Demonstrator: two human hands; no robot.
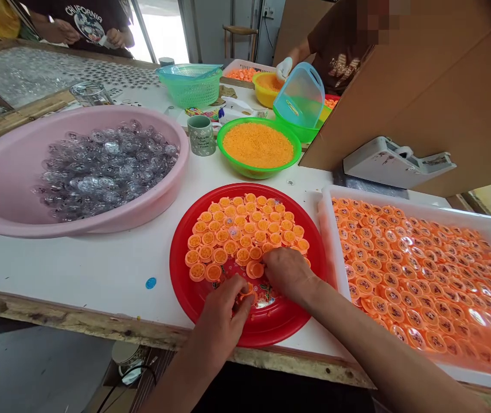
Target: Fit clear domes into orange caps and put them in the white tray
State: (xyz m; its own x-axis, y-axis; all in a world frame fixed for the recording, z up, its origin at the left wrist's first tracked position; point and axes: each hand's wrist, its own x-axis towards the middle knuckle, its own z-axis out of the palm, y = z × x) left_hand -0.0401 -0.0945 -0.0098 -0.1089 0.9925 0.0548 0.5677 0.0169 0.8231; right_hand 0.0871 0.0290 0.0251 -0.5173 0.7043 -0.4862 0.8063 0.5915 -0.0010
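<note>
Centrally in frame, small round orange plastic cups (pixel 230 247) with grainy yellow-orange fill crowd a red tray (pixel 284 331); thumb and fingertips of the left hand (pixel 223 312) pinch one, while the right hand's (pixel 289 273) bunched fingers reach the cluster, grip unclear.

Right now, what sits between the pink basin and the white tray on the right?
A strip of white tabletop, then the red plate holding orange cups, as the head view shows.
</note>
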